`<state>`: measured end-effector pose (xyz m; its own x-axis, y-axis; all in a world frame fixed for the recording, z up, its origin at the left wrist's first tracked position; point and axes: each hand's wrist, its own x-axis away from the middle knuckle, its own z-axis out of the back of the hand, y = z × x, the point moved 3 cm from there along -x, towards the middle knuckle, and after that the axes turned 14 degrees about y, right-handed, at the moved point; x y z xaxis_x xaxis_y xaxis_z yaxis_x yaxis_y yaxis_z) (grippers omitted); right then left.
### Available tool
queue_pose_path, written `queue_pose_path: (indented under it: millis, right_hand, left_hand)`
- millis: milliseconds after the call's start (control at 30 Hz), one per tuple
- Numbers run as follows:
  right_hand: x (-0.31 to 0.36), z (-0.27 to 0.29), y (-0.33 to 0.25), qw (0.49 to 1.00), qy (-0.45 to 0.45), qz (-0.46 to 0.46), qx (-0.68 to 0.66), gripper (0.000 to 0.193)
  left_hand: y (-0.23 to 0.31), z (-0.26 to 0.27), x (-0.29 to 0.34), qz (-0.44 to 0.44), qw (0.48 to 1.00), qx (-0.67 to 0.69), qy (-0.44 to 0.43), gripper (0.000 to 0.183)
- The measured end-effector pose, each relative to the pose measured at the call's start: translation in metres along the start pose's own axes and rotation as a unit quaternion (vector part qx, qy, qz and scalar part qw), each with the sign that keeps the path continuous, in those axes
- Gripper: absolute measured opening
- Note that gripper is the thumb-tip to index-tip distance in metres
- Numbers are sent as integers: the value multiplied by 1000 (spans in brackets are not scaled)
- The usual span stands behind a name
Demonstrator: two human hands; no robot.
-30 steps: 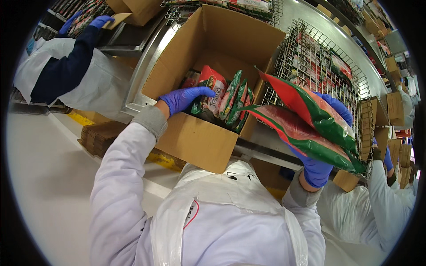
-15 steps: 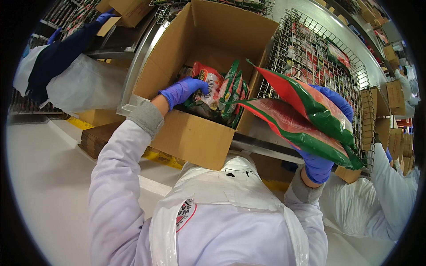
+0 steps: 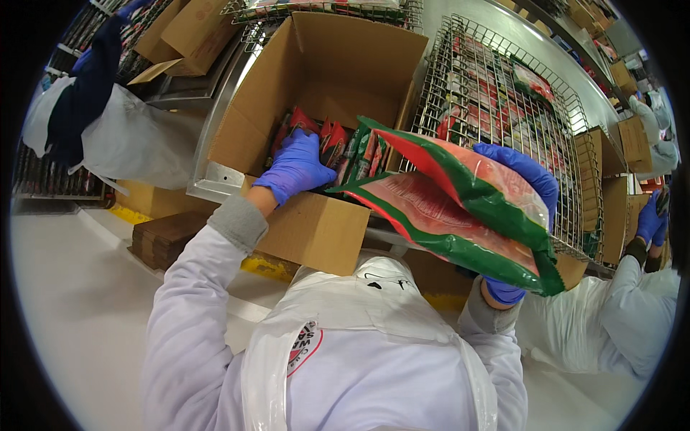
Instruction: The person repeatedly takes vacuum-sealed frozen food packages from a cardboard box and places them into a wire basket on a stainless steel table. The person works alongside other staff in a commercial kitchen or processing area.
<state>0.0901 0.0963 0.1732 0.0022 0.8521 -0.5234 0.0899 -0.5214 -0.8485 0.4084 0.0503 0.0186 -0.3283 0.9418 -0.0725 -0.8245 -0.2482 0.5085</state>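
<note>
Inside an open cardboard box (image 3: 311, 228), several red and green plastic food packets (image 3: 333, 141) stand on edge. My left hand (image 3: 293, 169), in a blue glove, reaches over the box's near flap and grips packets at the left of the row; the fingertips are partly hidden among them. To the right, my right hand (image 3: 528, 176), also gloved in blue, is closed around two flat red and green food packets (image 3: 460, 208). Their left ends fan apart and hang over the box's near right corner. Most of the right palm is hidden behind the packets.
A wire basket (image 3: 575, 144) with many more packets lies right of the box on a metal table (image 3: 449, 11). Folded cardboard (image 3: 169, 241) is stacked at lower left. Co-workers stand on both sides, one person's blue-gloved hand (image 3: 650, 215) showing at far right.
My left hand has shifted onto the packets at the row's left, and they lean leftward. My right hand has brought its two packets left and closer to the box.
</note>
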Motion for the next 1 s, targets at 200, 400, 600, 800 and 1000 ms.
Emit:
queue_pose_path:
  millis: [200, 400, 600, 800, 1000]
  right_hand:
    - [-4, -11, 5, 1000, -15, -9, -8, 52]
    - [-10, -22, -7, 999, -35, 0, 16, 49]
    - [-14, -53, -13, 997, -37, 34, 56, 59]
    - [-36, -132, 6, 946, -101, 234, 202, 62]
    - [-17, -281, 102, 708, -466, 315, 427, 41]
  left_hand:
    - [-18, 12, -56, -50, 997, 52, 41, 65]
    - [-26, -42, -103, -106, 909, -242, -322, 47]
    - [-43, -10, -106, -44, 957, -115, -263, 44]
    - [-54, 8, 13, 55, 956, 283, 47, 46]
    - [-13, -6, 75, -19, 992, -60, 114, 45]
